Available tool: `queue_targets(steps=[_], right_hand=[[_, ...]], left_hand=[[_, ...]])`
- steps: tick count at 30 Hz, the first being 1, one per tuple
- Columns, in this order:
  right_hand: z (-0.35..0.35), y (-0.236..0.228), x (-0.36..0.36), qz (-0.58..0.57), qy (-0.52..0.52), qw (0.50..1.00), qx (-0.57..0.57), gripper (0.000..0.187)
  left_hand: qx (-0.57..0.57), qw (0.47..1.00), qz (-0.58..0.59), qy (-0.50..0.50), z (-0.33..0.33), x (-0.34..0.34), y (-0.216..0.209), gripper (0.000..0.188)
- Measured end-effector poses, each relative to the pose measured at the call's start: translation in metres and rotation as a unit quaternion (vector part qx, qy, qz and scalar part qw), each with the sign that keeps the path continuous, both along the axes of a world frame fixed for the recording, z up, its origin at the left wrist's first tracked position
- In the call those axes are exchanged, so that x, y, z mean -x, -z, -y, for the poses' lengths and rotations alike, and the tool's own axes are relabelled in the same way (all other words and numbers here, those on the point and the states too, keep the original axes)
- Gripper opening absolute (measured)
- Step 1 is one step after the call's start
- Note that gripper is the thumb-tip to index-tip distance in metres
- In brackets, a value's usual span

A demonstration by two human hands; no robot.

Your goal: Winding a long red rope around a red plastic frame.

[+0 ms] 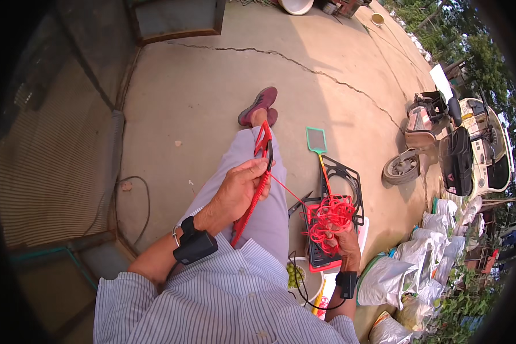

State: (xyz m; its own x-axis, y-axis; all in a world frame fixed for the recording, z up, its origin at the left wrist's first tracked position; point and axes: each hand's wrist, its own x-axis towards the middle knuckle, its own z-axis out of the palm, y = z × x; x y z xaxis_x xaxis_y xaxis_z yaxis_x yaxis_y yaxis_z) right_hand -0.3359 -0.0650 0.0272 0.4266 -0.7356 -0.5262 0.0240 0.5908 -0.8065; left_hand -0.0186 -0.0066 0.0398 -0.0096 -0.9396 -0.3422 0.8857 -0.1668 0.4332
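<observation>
Spilling over a black-and-red tray (314, 252), the red cord tangle (329, 214) sits at the right hand (346, 239); fingers are in it, can't tell if they're gripping. Meanwhile the left hand (242, 182) pinches a red strip (250, 211), a thin strand (288, 190) running between. Looks like the cord-feeding step tbh, so next move probably calls for snag-free slack.

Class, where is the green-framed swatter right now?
In the head view, the swatter is right of the person's legs, its green head above the tangled red cord.
</observation>
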Motion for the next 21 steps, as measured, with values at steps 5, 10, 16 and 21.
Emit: queue_targets(steps=[5,10,16,21], right_hand=[[0.008,0.036,-0.015,-0.187,-0.051,0.98,0.053,0.013],[0.02,0.018,-0.085,-0.106,0.05,0.967,0.225,0.021],[-0.01,-0.034,-0.151,0.05,-0.022,0.988,0.144,0.027],[-0.019,-0.034,-0.148,0.076,-0.044,0.992,0.086,0.02]], left_hand=[[-0.002,1.0,0.016,0.011,0.0,0.003,0.005,0.027],[-0.01,0.999,0.047,0.003,-0.003,0.005,0.005,0.028],[-0.025,0.994,0.104,-0.014,-0.003,0.012,0.005,0.03],[0.018,0.996,0.085,0.021,0.001,0.013,0.007,0.03]])
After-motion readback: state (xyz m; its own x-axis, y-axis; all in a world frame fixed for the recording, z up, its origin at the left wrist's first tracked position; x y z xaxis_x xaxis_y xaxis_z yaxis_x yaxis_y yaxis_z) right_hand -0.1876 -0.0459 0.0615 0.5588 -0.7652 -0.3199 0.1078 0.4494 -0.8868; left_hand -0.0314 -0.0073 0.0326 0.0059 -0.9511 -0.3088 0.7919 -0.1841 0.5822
